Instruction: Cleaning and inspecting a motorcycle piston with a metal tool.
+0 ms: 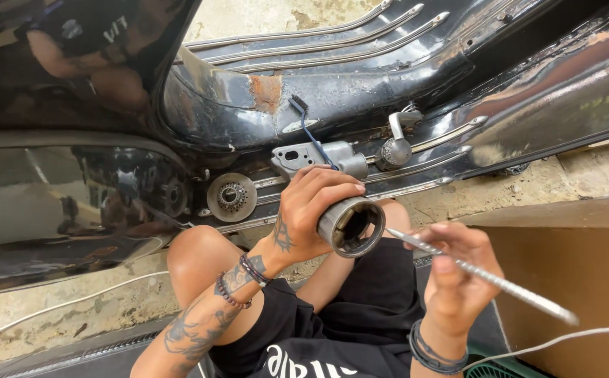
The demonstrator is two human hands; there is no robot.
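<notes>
Obs., standing beside a seated person.

Black scooter body (360, 84), lying on its side, fills the frame from 9 through 12 to 3 o'clock; paint glossy, rust patch near 12.

Cardboard box (570, 280) at 4 o'clock.

Round sprocketed disc (231, 197) rests on the scooter's floor rails, just at 9 o'clock of the left hand.

Left hand (304, 217), centre frame: fingers wrapped tight around a short metal sleeve (351, 225), open end facing the camera, held above the lap.

Right hand (455, 269), at 4 o'clock of the sleeve: fingers pinched together on a thin metal rod (486, 276), tip touching the sleeve's rim.

Judgement: sleeve looks rigid, fairly heavy, possibly greasy; grip around the outer wall. Rod stiff, light; hold mid-shaft.
</notes>
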